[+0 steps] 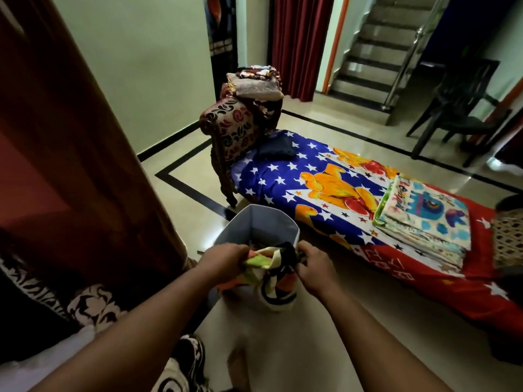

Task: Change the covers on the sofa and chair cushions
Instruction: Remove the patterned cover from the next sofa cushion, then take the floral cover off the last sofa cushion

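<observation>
Two hands grasp one bunched, multicoloured cushion cover (271,274): the left hand (226,257) pinches its yellow-green edge, the right hand (312,267) clenches its dark edge. Directly beyond the grip stands a grey fabric bin (256,222), over whose near rim the cover hangs. Farther beyond, to the right, lies a star-patterned daybed (271,176) bearing folded covers (424,222).

A dark plastic chair (464,108) stands on the glossy tiled floor (353,128) near a grey staircase (376,52), with a maroon curtain (297,43) hanging beside it.
</observation>
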{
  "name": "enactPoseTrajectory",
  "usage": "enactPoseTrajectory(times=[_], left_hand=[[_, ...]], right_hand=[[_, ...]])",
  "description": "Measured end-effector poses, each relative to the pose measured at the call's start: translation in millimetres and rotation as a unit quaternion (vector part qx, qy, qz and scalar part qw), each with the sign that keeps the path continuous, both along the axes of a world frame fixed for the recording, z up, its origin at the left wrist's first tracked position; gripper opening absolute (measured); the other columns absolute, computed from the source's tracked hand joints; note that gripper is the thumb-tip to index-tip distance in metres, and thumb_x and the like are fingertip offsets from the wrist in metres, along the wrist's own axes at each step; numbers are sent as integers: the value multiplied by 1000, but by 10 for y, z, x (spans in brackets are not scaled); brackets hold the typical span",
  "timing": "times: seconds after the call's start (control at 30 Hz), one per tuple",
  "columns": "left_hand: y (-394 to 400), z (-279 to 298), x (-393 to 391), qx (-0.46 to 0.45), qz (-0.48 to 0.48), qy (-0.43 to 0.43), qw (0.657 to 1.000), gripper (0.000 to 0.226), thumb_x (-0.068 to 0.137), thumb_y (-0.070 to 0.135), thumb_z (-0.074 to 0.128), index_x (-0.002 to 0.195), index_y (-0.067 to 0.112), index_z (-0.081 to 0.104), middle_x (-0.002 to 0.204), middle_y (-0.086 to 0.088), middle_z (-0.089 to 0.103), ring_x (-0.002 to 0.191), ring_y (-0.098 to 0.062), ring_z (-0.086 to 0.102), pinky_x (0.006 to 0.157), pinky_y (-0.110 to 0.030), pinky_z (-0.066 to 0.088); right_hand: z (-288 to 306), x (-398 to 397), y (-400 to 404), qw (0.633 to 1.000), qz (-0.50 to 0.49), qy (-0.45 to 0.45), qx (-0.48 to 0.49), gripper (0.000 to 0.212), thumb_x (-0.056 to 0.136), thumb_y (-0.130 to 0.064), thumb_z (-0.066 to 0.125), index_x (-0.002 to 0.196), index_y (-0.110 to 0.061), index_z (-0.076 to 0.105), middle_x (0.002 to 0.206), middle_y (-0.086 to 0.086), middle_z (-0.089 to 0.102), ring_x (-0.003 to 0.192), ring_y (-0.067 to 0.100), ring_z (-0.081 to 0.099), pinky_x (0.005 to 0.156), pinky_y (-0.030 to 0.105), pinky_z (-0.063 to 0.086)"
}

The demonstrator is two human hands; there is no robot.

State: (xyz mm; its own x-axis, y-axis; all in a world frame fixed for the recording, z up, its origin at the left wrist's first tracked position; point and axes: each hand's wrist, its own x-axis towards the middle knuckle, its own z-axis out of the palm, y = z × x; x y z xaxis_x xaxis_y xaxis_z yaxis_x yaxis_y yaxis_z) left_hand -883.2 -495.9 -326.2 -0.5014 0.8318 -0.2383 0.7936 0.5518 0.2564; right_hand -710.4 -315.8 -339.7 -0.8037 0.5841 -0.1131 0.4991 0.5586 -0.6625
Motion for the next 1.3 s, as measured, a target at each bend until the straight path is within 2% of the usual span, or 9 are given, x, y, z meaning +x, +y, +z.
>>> enactPoseTrajectory(times=[0.2, 0.33, 0.5, 0.67, 0.9, 1.0, 1.1, 1.17, 1.3], left_hand=[[389, -421, -661, 66, 134, -159, 976, 19, 89, 26, 63, 96, 42, 57, 92, 15, 61, 85, -8, 59, 60, -24, 41], [634, -597, -1008, 103, 191, -226, 950, 23, 82, 20, 63, 101, 33, 68, 97, 9, 71, 90, -14, 65, 71, -31, 54], [915, -727, -1334, 155, 269, -298, 902, 21, 84, 14, 62, 97, 28, 70, 90, 4, 72, 81, -15, 69, 60, -24, 52], [1235, -986, -1513, 171, 321, -321, 874, 32, 83, 10, 56, 111, 20, 68, 103, -4, 71, 95, -22, 67, 83, -44, 58], [1696, -1353, -1564, 166, 432, -355, 812, 31, 84, 20, 48, 109, 21, 67, 99, -5, 71, 93, -25, 68, 85, -52, 58], [1890, -1401, -1518, 159, 479, -368, 781, 24, 99, 17, 52, 118, 20, 67, 106, -5, 72, 99, -24, 68, 85, -45, 58], [1980, -1495, -1445, 143, 484, -367, 781, 35, 99, 24, 60, 133, 17, 62, 126, -1, 67, 116, -19, 62, 100, -40, 51], [2036, -1516, -1365, 156, 514, -370, 758, 44, 97, 24, 64, 139, 11, 56, 132, 0, 62, 121, -15, 58, 103, -34, 48], [2031, -1435, -1207, 175, 566, -361, 720, 62, 98, 29, 63, 152, 11, 39, 145, 4, 49, 133, -13, 47, 99, -22, 39]], right_hand=[[-166, -683, 457, 997, -12, -72, -37, 24, 93, -19, 64, 104, -39, 59, 99, -11, 63, 90, 8, 63, 77, 38, 61], [-245, -1136, 766, 992, -40, -77, -90, 27, 92, -15, 63, 99, -41, 60, 101, -8, 66, 90, 14, 68, 75, 41, 63], [-417, -1594, 1050, 990, -45, -62, -119, 29, 90, -16, 65, 109, -37, 62, 105, -5, 70, 91, 16, 70, 74, 44, 63], [-659, -2048, 1338, 988, 3, -84, -131, 34, 92, -8, 63, 120, -27, 62, 113, -4, 66, 101, 14, 65, 80, 36, 61], [-1176, -2563, 1851, 974, 90, -129, -164, 35, 96, -10, 57, 129, -22, 57, 114, -5, 61, 102, 12, 59, 83, 28, 54], [-1374, -2712, 2080, 956, 146, -159, -198, 34, 97, -20, 59, 130, -28, 55, 117, -5, 62, 109, 16, 62, 91, 37, 56], [-1572, -2815, 2277, 936, 194, -191, -222, 38, 94, -34, 64, 130, -37, 52, 122, -8, 62, 112, 17, 61, 96, 45, 55], [-1739, -2842, 2378, 928, 206, -198, -237, 42, 87, -46, 65, 127, -41, 53, 122, -6, 64, 111, 19, 63, 94, 49, 56], [-1723, -2882, 2343, 922, 223, -187, -254, 46, 92, -45, 65, 134, -32, 53, 129, -8, 62, 118, 13, 59, 101, 42, 52]])
